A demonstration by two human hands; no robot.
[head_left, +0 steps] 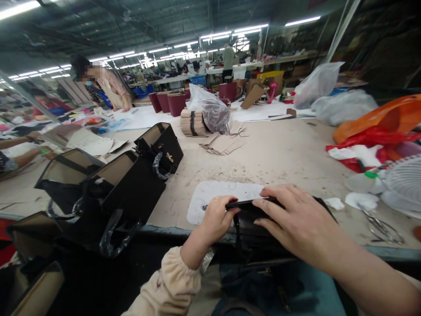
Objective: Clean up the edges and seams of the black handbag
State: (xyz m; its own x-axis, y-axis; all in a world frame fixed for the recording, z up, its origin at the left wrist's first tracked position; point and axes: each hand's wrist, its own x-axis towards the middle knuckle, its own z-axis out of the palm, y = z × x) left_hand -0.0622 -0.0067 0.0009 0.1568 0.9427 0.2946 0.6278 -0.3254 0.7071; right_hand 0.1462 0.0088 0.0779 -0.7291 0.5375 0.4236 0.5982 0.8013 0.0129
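Note:
A black bag, seen mostly edge-on, lies at the table's front edge partly over a white pad. Its left corner is pinched between the thumb and fingers of my left hand. My right hand reaches over the same bag from the right, its fingers bent onto the upper edge. Much of the bag is hidden beneath the right hand and forearm. To the left stand black handbags with open tops, beige linings and plastic-wrapped handles.
Stacked brown card pieces stand beyond the pad, near a clear plastic bag. Scissors, a white fan and an orange bag are at right. A co-worker leans over the table at far left; another person's arms show nearer.

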